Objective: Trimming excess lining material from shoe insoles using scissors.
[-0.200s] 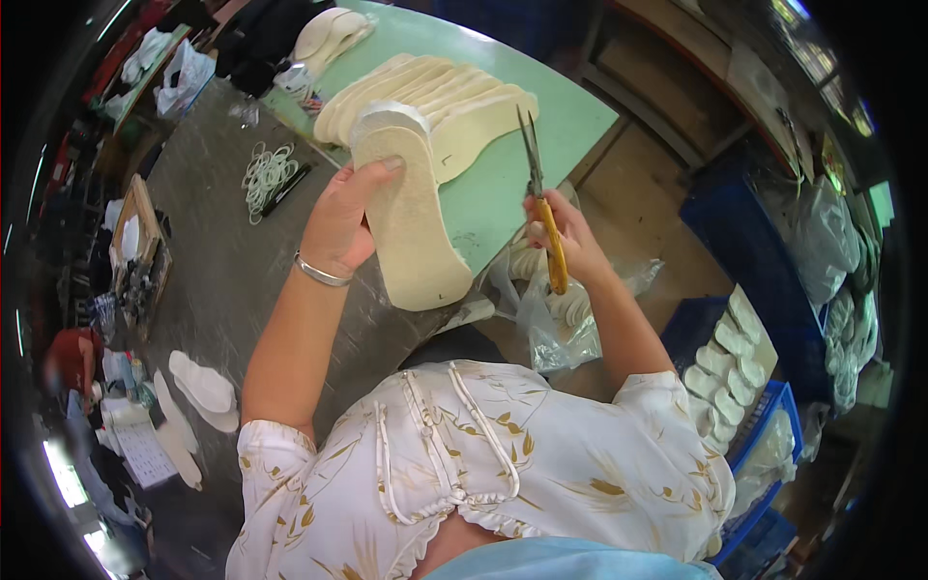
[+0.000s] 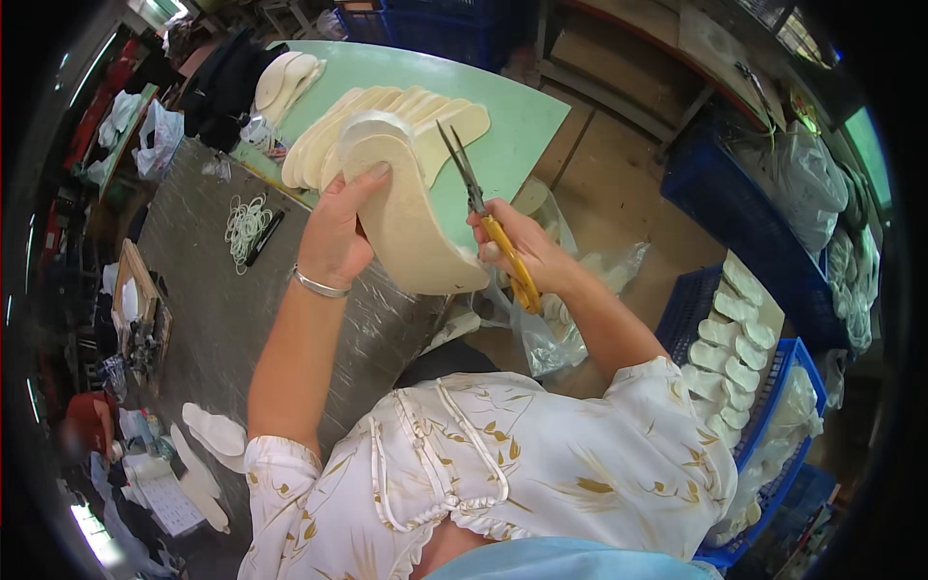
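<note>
Between the thumb and fingers of my left hand (image 2: 336, 230) is a cream insole (image 2: 411, 232), its wide lower end curving toward the right. A whitish rounded edge (image 2: 377, 124) shows behind its top; I cannot tell if it is a separate piece. My right hand (image 2: 522, 244) is closed round the yellow handles of a pair of scissors (image 2: 510, 264). Their dark blades point up and to the left, slightly parted, clear of the held insole. Just beyond lies an overlapping row of cream insoles (image 2: 324, 130) on a green tabletop (image 2: 522, 116).
White elastic loops (image 2: 248, 227) and a black pen (image 2: 264, 239) lie on the dark table (image 2: 193, 261) at left. More insoles (image 2: 285, 79) sit at the green top's far corner. Right of me, a blue crate (image 2: 764, 474) stands beside stacked pale pieces (image 2: 730, 348). Plastic bags (image 2: 546, 338) hang below my right hand.
The insole's lower end has bent and swung to the right, nearer my right hand. The scissors have come left toward the insole, tilting further left. The whole view has shifted a little.
</note>
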